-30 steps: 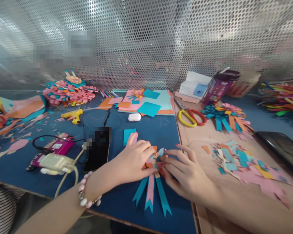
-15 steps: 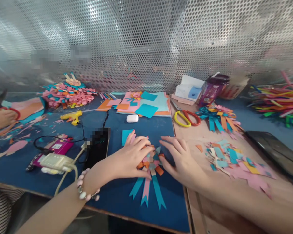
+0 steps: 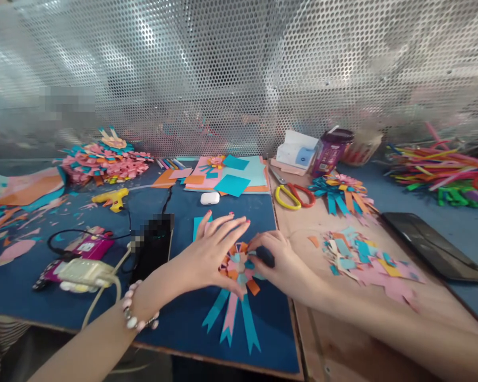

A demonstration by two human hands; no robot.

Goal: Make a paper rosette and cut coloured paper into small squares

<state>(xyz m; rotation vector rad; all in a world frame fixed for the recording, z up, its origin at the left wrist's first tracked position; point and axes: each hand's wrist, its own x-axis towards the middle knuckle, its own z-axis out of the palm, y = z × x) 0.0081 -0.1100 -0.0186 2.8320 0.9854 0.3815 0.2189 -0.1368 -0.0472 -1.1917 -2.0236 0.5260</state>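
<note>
A paper rosette (image 3: 237,268) of orange, pink and teal pieces lies on the blue mat (image 3: 183,318), with three ribbon tails (image 3: 231,317) hanging toward me. My left hand (image 3: 209,251) rests on its left side, fingers stretched out flat over it. My right hand (image 3: 276,261) sits at its right side, fingertips curled and pinching the rosette's edge. A beaded bracelet (image 3: 137,314) is on my left wrist.
Paper scraps (image 3: 362,259) lie on the brown board at right, near a dark tablet (image 3: 430,245). Behind are scissors (image 3: 290,194), a finished rosette (image 3: 342,192), coloured sheets (image 3: 231,175), an earbud case (image 3: 209,198), a glue gun (image 3: 109,198) and a phone (image 3: 153,245).
My right hand has drawn in from flat and spread to a pinch on the rosette's right edge. My left hand's fingers have lifted and spread. The view has shifted slightly.
</note>
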